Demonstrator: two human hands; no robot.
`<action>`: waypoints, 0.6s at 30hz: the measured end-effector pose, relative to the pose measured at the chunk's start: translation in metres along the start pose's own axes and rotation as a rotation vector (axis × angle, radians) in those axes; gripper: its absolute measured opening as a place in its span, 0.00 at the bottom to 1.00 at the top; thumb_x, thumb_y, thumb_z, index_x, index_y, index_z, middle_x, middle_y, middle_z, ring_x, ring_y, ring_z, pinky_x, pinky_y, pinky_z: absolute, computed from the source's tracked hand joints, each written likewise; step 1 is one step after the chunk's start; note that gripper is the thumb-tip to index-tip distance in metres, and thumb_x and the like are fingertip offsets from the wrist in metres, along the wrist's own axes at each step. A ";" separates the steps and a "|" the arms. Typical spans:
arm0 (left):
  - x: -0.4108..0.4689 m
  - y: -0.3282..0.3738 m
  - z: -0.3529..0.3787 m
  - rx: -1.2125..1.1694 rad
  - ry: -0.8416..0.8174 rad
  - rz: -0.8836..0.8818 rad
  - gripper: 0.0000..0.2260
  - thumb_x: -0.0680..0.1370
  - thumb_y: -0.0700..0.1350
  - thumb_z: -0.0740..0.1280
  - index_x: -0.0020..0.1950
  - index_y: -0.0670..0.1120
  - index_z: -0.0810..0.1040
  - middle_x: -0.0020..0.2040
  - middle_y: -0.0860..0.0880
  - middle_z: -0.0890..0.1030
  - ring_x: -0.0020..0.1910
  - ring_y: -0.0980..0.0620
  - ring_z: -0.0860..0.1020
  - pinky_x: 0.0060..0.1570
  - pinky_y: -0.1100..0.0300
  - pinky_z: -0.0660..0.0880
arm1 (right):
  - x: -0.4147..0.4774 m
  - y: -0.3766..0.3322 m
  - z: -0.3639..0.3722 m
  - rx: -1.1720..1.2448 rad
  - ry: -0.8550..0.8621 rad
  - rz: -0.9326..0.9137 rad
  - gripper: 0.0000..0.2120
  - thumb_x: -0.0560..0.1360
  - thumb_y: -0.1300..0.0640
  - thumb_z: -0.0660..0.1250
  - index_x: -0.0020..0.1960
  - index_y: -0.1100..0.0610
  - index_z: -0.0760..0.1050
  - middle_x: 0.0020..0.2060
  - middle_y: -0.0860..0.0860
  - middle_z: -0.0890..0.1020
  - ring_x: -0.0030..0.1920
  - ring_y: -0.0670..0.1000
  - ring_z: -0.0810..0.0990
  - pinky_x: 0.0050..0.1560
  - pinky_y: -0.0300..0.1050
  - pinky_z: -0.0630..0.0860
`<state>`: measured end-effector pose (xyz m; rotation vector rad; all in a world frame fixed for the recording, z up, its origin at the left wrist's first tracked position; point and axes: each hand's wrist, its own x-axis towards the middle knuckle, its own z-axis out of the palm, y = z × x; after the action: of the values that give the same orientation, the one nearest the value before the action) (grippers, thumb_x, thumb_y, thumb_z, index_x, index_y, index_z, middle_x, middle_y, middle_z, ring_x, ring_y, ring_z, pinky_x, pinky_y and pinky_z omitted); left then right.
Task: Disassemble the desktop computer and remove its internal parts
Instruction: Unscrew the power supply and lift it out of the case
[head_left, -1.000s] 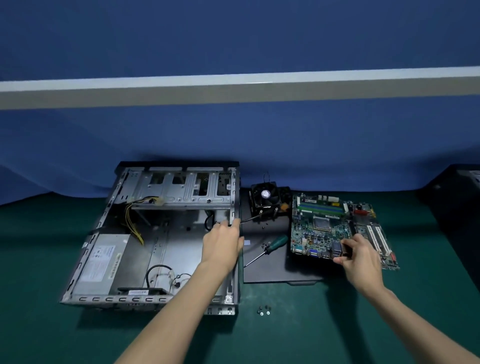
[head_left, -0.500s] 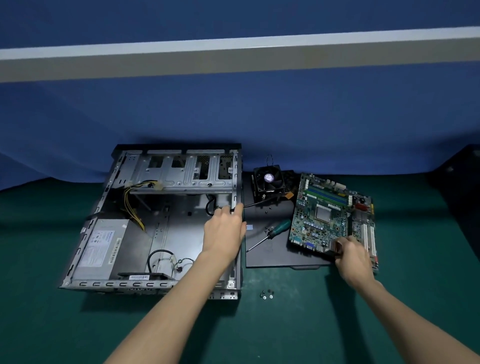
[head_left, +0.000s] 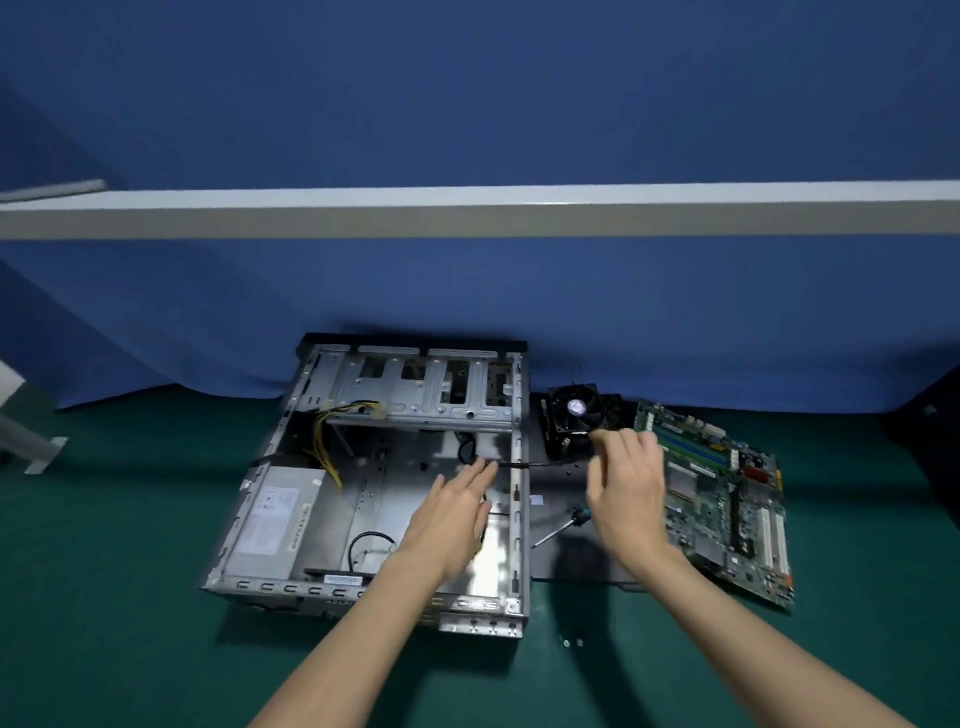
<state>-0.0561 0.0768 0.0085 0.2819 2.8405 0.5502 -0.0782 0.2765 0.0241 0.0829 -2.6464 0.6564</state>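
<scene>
A head-worn camera looks down on a green surface (head_left: 130, 597) backed by a blue curtain. One open grey metal computer case (head_left: 374, 483) lies on its side at centre-left — this is the desktop being stripped. Inside it sit one silver boxed power supply (head_left: 275, 519) at the near left and one bundle of yellow wires (head_left: 332, 431).

The left hand (head_left: 452, 514) reaches into the case with its fingers stretched flat, the tips touching a thin black cable (head_left: 535, 464) that runs over the case's right wall. The right hand (head_left: 628, 488) hovers beside the case, loosely curled; whether it pinches the cable's far end cannot be told.

Outside the case, to the right, lie one flat black side panel (head_left: 571, 561), one black cooling fan on its heatsink (head_left: 571, 415), one green motherboard (head_left: 727, 493) tilted across the panel's edge, one green-handled screwdriver (head_left: 563, 525), and two small loose screws (head_left: 573, 643) nearer the camera.

Likely risks: tugging the cable could snag it on the sharp case wall, and a sweeping forearm could scatter the screws.
</scene>
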 end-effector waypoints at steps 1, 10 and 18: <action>-0.007 -0.012 -0.003 -0.002 0.027 -0.019 0.22 0.83 0.45 0.51 0.77 0.51 0.53 0.77 0.51 0.55 0.74 0.52 0.57 0.73 0.58 0.50 | 0.001 -0.020 0.003 0.049 0.024 -0.062 0.09 0.69 0.71 0.68 0.48 0.66 0.78 0.40 0.58 0.79 0.43 0.59 0.74 0.47 0.51 0.70; -0.085 -0.151 -0.044 0.231 0.173 -0.199 0.22 0.80 0.43 0.57 0.74 0.50 0.59 0.62 0.50 0.64 0.60 0.49 0.64 0.57 0.59 0.63 | -0.038 -0.164 0.075 0.213 -0.770 -0.225 0.17 0.80 0.50 0.59 0.64 0.56 0.75 0.51 0.52 0.82 0.57 0.54 0.74 0.56 0.47 0.71; -0.120 -0.225 -0.063 0.174 -0.081 0.168 0.26 0.82 0.54 0.52 0.78 0.51 0.47 0.77 0.60 0.42 0.75 0.61 0.46 0.74 0.55 0.37 | -0.087 -0.253 0.120 0.020 -1.025 -0.102 0.64 0.62 0.36 0.75 0.77 0.59 0.34 0.72 0.58 0.64 0.71 0.60 0.62 0.69 0.53 0.61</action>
<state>0.0097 -0.1774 0.0013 0.5647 2.8047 0.3145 -0.0048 -0.0072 0.0021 0.7287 -3.5530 0.7284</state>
